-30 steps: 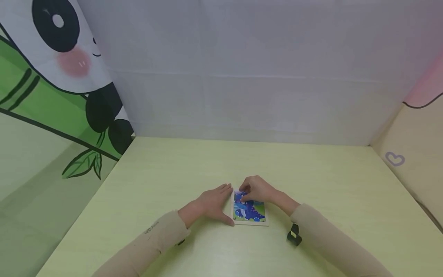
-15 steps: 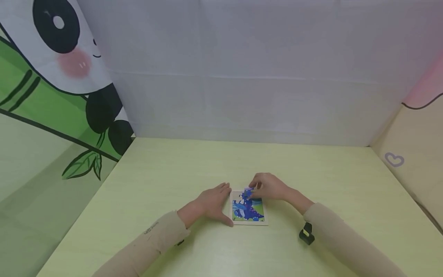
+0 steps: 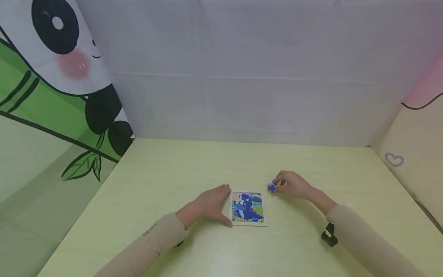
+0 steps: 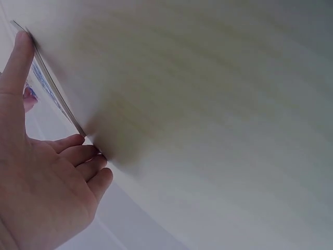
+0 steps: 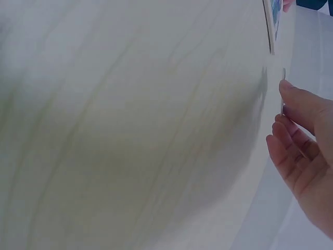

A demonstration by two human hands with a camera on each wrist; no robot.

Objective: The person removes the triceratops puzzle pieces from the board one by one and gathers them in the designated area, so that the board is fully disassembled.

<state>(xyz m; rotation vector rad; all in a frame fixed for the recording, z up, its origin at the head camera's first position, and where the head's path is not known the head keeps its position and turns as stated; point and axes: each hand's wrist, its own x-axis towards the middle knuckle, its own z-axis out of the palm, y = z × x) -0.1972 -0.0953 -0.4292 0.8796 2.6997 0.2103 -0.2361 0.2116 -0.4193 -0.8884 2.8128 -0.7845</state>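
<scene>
A framed jigsaw puzzle (image 3: 265,219) with a blue dinosaur picture lies flat on the table. Along its left side rests my left hand (image 3: 212,204), fingers near the upper left corner and thumb at the lower left. In the left wrist view the thumb and fingertips of that left hand (image 4: 47,172) touch the frame's thin edge. Beyond the puzzle's upper right corner, my right hand (image 3: 294,184) pinches a small blue puzzle piece (image 3: 271,187) between thumb and finger. The right wrist view shows the piece (image 5: 283,74) edge-on, apart from the frame. A pale gap shows in the picture's upper left.
The pale wooden table (image 3: 180,165) stretches around both hands. A light grey cloth wall (image 3: 242,104) closes off the back. Printed panels stand at the sides, with a panda (image 3: 79,46) on the left and a heart (image 3: 394,159) on the right.
My right hand has lifted the puzzle piece out of the picture's upper left and carried it right, past the frame. The left hand has stayed at the frame's left edge.
</scene>
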